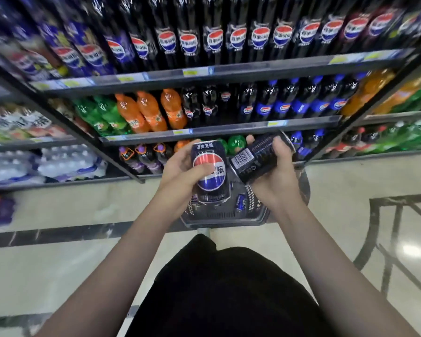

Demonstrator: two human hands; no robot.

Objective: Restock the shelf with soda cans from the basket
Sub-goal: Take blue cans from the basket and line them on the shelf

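Two soda cans are held above the basket (225,216), which sits on the floor (338,181) in front of the shelf (219,131). The left hand (180,171) has its grip wrapped around an upright can (210,170), logo facing the camera, thumb across the front. The right hand (276,176) clasps a second can (255,155), tilted with its barcode showing, just beside the first. More cans (241,201) lie in the basket below. Cola bottles (214,43) fill the upper shelves, with orange bottles (151,113) and green ones (100,115) lower down.
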